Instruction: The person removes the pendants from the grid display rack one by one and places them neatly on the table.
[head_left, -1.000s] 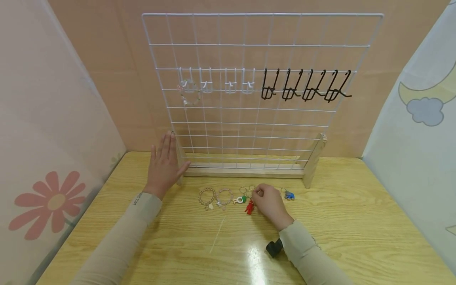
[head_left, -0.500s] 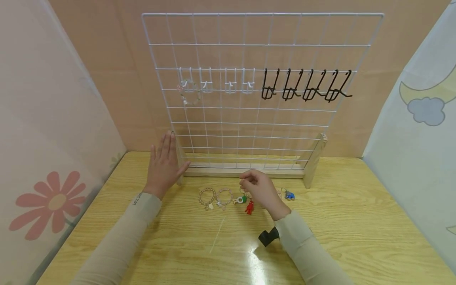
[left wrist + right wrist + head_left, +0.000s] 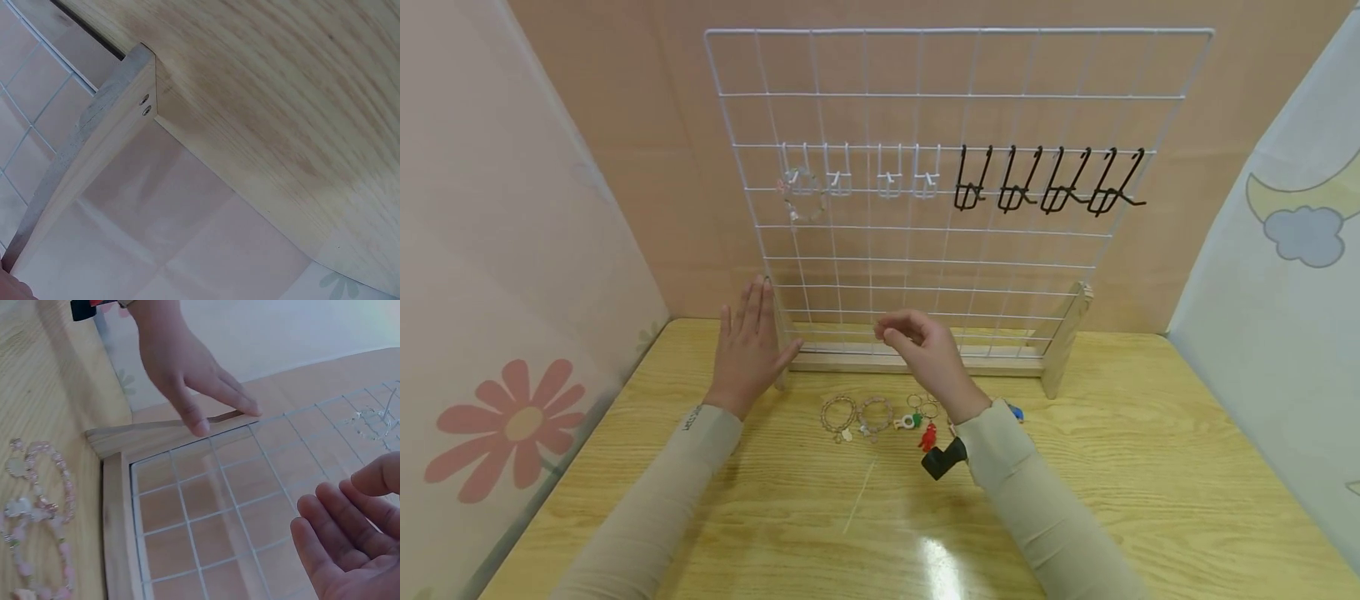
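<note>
My left hand (image 3: 747, 358) rests on the left wooden upright of a white wire grid rack (image 3: 917, 260), fingers straight and thumb spread toward the base. A fingertip shows at the lower left corner in the left wrist view, against the upright (image 3: 100, 137). My right hand (image 3: 925, 350) is raised in front of the lower grid, its fingers loosely bent. In the right wrist view the thumb lies over the index finger, with nothing seen in the hand. Below on the table are two beaded bracelets (image 3: 838, 414), a green-and-white keychain (image 3: 908, 421) and a red figure keychain (image 3: 928, 437).
A beaded bracelet (image 3: 805, 215) hangs from the leftmost white hook. Other white hooks (image 3: 890, 185) and several black hooks (image 3: 1015, 196) line the grid. A blue keychain (image 3: 1017, 412) is partly hidden by the right forearm. Walls stand on both sides of the table (image 3: 1150, 467).
My right hand has risen from beside the keychains, moving up and left to the front of the grid. The left hand stays on the upright.
</note>
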The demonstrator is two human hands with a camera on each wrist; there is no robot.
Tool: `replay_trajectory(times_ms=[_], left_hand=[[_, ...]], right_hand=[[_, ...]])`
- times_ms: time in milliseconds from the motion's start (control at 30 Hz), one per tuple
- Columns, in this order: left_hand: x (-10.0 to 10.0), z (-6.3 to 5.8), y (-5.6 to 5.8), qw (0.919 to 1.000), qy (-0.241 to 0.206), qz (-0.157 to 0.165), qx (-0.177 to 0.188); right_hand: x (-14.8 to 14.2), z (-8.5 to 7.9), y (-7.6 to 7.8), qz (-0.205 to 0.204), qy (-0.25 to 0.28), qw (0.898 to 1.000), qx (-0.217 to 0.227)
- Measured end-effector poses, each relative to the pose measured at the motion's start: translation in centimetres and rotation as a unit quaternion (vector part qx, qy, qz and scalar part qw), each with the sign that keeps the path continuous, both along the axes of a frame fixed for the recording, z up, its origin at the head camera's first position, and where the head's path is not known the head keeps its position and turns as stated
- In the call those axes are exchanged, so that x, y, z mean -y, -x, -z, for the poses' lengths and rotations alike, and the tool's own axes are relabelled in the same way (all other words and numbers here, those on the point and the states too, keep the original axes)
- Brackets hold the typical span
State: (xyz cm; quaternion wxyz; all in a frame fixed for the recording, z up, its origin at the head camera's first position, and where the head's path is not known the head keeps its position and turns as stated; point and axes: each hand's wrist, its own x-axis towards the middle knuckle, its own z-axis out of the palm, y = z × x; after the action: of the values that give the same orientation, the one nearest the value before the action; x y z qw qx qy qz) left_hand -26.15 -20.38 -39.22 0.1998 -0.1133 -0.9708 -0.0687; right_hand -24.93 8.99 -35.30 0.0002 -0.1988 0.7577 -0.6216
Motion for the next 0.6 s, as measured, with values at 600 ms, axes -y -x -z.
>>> replay_trajectory(times_ms=[600], left_hand=[[0.0, 0.1, 0.0, 0.9996, 0.021, -0.003, -0.017]], right_hand=[[4.0, -5.1, 3.4, -0.033, 0.204, 0.978, 0.031]])
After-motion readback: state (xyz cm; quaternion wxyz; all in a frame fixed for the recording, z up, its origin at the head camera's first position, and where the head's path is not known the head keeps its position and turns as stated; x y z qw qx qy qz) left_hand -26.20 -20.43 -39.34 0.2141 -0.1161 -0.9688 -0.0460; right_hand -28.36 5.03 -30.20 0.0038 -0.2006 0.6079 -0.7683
